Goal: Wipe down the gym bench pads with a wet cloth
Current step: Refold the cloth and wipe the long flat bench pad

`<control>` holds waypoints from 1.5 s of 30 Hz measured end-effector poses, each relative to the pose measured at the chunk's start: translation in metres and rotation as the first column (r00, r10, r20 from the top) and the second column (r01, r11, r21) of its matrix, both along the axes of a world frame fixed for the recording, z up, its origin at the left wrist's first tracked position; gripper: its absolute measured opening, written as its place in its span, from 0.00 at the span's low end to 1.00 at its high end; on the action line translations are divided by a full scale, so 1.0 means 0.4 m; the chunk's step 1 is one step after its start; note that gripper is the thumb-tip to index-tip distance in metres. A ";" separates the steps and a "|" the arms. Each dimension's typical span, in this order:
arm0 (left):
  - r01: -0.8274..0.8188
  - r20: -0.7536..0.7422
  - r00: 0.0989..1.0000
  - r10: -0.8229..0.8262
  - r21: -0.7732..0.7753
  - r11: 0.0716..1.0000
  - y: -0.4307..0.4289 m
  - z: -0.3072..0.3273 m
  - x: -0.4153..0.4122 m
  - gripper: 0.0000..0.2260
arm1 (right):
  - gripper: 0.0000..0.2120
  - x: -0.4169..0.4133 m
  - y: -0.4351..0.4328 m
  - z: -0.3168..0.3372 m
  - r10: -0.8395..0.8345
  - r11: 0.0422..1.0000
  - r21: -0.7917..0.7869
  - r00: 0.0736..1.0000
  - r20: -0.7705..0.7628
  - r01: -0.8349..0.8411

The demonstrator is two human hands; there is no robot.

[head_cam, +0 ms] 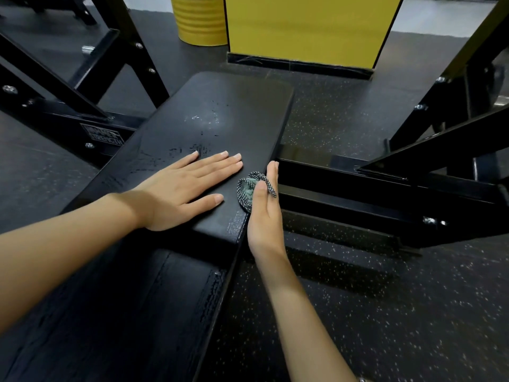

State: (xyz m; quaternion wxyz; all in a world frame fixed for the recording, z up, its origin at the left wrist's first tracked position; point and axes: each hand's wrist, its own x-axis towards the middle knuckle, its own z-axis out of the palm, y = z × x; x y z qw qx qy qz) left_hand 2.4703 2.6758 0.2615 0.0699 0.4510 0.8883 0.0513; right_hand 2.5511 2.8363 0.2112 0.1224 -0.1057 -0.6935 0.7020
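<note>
The bench pad (pixel 225 106) is shown lengthwise, with wet streaks (pixel 198 148) across its middle. It is steadied, it is judged, by the left hand (pixel 181 188), which is laid flat with fingers straight and nothing held. At the pad's right side edge the checked cloth (pixel 246 190) is pressed by the right hand (pixel 265 216), fingers nearly straight, the thumb pinning the cloth. On the frame (pixel 358 186) a plate (pixel 102 133) is seen inverted, apparently lettered "HAMMER STRENGTH".

Black bench pad (pixel 225 106) on speckled floor (pixel 358 326); left hand (pixel 181 191) flat on top; cloth (pixel 246 189) against right edge.
</note>
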 end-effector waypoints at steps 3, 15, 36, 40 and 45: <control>0.005 -0.010 1.000 -0.005 0.009 1.000 0.003 0.000 -0.009 0.29 | 0.24 -0.007 0.001 -0.002 0.000 1.000 -0.014 1.000 0.005 0.001; 0.027 -0.020 0.999 -0.027 0.021 0.999 0.019 0.002 -0.041 0.28 | 0.26 0.141 -0.062 -0.013 0.082 0.996 -0.028 0.996 -0.037 -0.083; 0.056 0.001 0.998 -0.056 0.074 0.996 0.020 0.004 -0.058 0.28 | 0.27 -0.061 0.032 -0.021 -0.023 0.998 -0.059 1.000 -0.001 0.023; 0.059 0.004 0.998 -0.059 0.089 0.994 0.026 0.003 -0.065 0.28 | 0.26 0.044 -0.007 -0.005 0.054 0.998 -0.031 0.997 -0.049 -0.056; 0.071 0.007 0.997 -0.072 0.109 0.992 0.033 0.003 -0.075 0.27 | 0.25 0.029 -0.006 -0.013 0.035 0.999 0.014 0.996 -0.088 -0.034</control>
